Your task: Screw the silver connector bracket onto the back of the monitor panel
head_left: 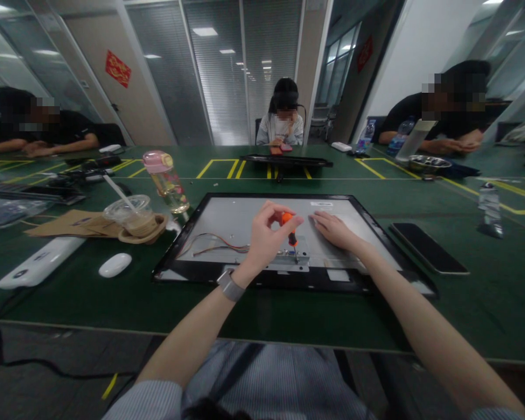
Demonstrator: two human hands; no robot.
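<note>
A flat monitor panel with a black frame (245, 280) lies on the table in front of me, its grey metal back (214, 216) facing up. My left hand (269, 230) has thumb and fingers closed around the top of an orange and black screwdriver (292, 233). The screwdriver stands nearly upright, its tip down at a metal bracket (301, 259) near the panel's close edge. Thin coloured wires (219, 239) run leftward from the bracket. My right hand (332, 230) rests flat on the metal back with fingers stretched out, holding nothing.
Left of the panel are a white mouse (115, 265), a white power strip (44, 262), an iced drink cup (133, 216) and a pink-lidded bottle (166, 181). A dark phone (427, 248) lies to the right. Several people sit around the green table (227, 315).
</note>
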